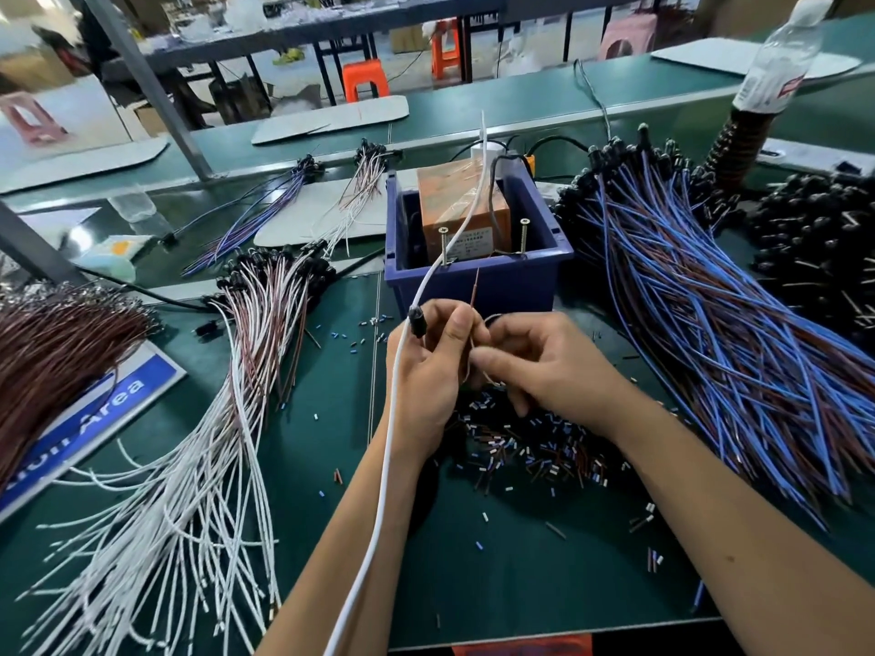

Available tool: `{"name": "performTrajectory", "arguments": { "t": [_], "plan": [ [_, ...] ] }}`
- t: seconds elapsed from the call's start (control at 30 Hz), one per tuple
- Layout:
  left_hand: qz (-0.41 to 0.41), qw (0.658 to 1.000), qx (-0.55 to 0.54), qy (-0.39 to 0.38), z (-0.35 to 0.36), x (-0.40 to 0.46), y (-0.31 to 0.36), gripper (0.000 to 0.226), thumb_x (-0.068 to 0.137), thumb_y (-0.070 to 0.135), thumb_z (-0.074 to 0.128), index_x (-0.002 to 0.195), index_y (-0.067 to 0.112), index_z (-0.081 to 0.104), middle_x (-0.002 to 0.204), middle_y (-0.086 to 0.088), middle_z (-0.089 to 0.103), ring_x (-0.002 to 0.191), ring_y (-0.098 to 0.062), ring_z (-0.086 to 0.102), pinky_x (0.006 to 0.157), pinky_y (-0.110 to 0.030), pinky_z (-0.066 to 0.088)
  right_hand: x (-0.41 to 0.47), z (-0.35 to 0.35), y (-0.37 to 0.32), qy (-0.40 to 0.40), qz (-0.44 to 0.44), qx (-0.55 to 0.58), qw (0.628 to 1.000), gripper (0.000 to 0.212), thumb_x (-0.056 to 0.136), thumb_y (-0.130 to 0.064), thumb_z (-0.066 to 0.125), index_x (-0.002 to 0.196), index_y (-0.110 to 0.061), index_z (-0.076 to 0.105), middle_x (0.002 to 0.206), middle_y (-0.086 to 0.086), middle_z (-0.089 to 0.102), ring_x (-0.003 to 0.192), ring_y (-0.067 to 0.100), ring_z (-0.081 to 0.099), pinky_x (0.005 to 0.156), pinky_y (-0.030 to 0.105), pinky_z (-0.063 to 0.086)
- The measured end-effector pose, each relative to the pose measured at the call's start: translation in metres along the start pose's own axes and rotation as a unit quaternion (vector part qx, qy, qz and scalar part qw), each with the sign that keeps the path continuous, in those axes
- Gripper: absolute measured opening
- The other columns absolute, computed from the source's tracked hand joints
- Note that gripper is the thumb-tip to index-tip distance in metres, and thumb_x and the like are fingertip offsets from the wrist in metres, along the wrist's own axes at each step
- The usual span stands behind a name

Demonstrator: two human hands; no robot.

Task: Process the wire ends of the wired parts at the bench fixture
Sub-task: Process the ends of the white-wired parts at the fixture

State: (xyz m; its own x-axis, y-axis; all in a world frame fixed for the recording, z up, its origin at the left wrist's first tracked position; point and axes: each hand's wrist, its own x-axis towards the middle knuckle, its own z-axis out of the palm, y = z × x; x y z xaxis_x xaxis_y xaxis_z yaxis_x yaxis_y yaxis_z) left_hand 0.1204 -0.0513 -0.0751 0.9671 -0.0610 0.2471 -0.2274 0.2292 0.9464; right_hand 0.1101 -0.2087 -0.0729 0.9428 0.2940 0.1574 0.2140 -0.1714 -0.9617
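Note:
My left hand (428, 366) grips a small black wired part (416, 319) and pinches its thin brown wire (474, 288), whose tip points up toward the fixture. My right hand (549, 366) pinches the part's looped wires just right of the left fingers. The fixture is an orange block (461, 215) inside a blue bin (473, 277), with two upright screws at its front. Directly below my hands lies a heap of cut insulation bits (530, 447).
White-and-brown wired parts (213, 442) fan out on the left, with dark brown wires (52, 352) beyond them. Blue-and-brown wired parts (719, 333) pile up on the right beside black parts (814, 258). A white cable (383, 466) crosses my left arm. An upturned plastic bottle (776, 63) stands far right.

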Motion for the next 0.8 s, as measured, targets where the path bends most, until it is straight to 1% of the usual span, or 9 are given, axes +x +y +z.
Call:
{"name": "performTrajectory", "arguments": {
  "t": [0.07, 0.13, 0.17, 0.23, 0.33, 0.47, 0.57, 0.7, 0.8],
  "plan": [
    [0.017, 1.000, 0.022, 0.006, -0.001, 0.000, -0.001, 0.024, 0.106, 0.014, 0.055, 0.084, 0.014, 0.064, 0.077, -0.008, 0.064, 0.060, -0.022, 0.057, 0.049, -0.032, 0.050, 0.000, -0.002, -0.001, -0.020, 0.005, -0.008, 1.000, 0.009, 0.097, -0.015, 0.074, 0.100, -0.007, 0.070, 0.077, 0.007, 0.077, 0.043, 0.018, 0.051, 0.042, 0.023, 0.042],
    [0.044, 0.997, 0.053, 0.022, -0.001, 0.000, -0.001, 0.022, 0.103, 0.015, 0.058, 0.084, 0.020, 0.067, 0.080, -0.008, 0.067, 0.070, -0.022, 0.062, 0.060, -0.036, 0.055, 0.000, -0.005, -0.001, -0.014, -0.003, -0.011, 1.000, 0.005, 0.095, -0.013, 0.074, 0.097, -0.008, 0.072, 0.074, 0.008, 0.077, 0.044, 0.012, 0.051, 0.043, 0.020, 0.040],
    [0.065, 0.994, 0.076, 0.033, -0.001, 0.000, -0.002, 0.018, 0.102, 0.015, 0.059, 0.086, 0.018, 0.068, 0.082, -0.007, 0.067, 0.073, -0.019, 0.062, 0.066, -0.035, 0.054, 0.000, -0.006, -0.002, -0.004, -0.013, -0.011, 1.000, 0.004, 0.096, -0.011, 0.073, 0.094, -0.008, 0.073, 0.071, 0.007, 0.076, 0.044, 0.008, 0.051, 0.044, 0.018, 0.040],
    [0.102, 0.986, 0.125, 0.050, -0.002, 0.001, -0.003, 0.012, 0.101, 0.014, 0.060, 0.091, 0.011, 0.066, 0.080, 0.001, 0.064, 0.072, -0.009, 0.058, 0.070, -0.026, 0.048, 0.000, -0.006, -0.001, 0.036, -0.041, -0.004, 0.999, 0.008, 0.098, -0.008, 0.071, 0.090, -0.006, 0.073, 0.067, 0.007, 0.073, 0.042, 0.005, 0.051, 0.044, 0.015, 0.039],
    [0.099, 0.983, 0.133, 0.084, -0.002, 0.002, -0.003, 0.016, 0.105, 0.014, 0.056, 0.090, 0.013, 0.061, 0.074, 0.006, 0.061, 0.064, -0.006, 0.053, 0.067, -0.023, 0.043, 0.002, -0.007, 0.000, 0.124, -0.083, 0.027, 0.988, 0.013, 0.099, -0.008, 0.068, 0.087, -0.003, 0.070, 0.065, 0.011, 0.071, 0.036, 0.013, 0.045, 0.038, 0.021, 0.035],
    [0.035, 0.989, 0.035, 0.140, -0.004, 0.004, 0.005, 0.021, 0.108, 0.018, 0.052, 0.087, 0.015, 0.057, 0.063, 0.002, 0.061, 0.050, -0.008, 0.048, 0.050, -0.020, 0.039, 0.003, -0.010, 0.000, 0.201, -0.089, 0.098, 0.971, 0.019, 0.101, -0.009, 0.063, 0.084, -0.002, 0.068, 0.063, 0.014, 0.069, 0.033, 0.016, 0.044, 0.036, 0.018, 0.034],
    [-0.020, 0.986, -0.039, 0.160, -0.006, 0.010, 0.011, 0.020, 0.107, 0.018, 0.055, 0.089, 0.010, 0.058, 0.059, 0.001, 0.059, 0.046, -0.006, 0.044, 0.044, -0.017, 0.034, 0.005, -0.011, 0.001, 0.222, -0.068, 0.129, 0.964, 0.024, 0.103, -0.008, 0.060, 0.080, -0.005, 0.067, 0.060, 0.016, 0.067, 0.030, 0.015, 0.043, 0.035, 0.016, 0.031],
    [-0.045, 0.985, -0.048, 0.159, -0.002, 0.016, 0.014, 0.020, 0.105, 0.013, 0.057, 0.087, 0.005, 0.061, 0.054, 0.000, 0.055, 0.042, -0.005, 0.039, 0.040, -0.017, 0.030, 0.008, -0.010, 0.002, 0.229, -0.050, 0.141, 0.962, 0.025, 0.104, -0.009, 0.060, 0.080, -0.003, 0.065, 0.059, 0.016, 0.066, 0.029, 0.015, 0.043, 0.033, 0.016, 0.029],
    [-0.057, 0.985, -0.054, 0.155, -0.001, 0.016, 0.016, 0.020, 0.104, 0.012, 0.059, 0.086, 0.003, 0.063, 0.053, 0.000, 0.052, 0.040, -0.004, 0.036, 0.039, -0.016, 0.028, 0.007, -0.010, 0.001, 0.230, -0.055, 0.142, 0.961, 0.025, 0.104, -0.010, 0.060, 0.079, -0.007, 0.066, 0.060, 0.016, 0.066, 0.030, 0.016, 0.044, 0.034, 0.016, 0.029]
  ]
}}
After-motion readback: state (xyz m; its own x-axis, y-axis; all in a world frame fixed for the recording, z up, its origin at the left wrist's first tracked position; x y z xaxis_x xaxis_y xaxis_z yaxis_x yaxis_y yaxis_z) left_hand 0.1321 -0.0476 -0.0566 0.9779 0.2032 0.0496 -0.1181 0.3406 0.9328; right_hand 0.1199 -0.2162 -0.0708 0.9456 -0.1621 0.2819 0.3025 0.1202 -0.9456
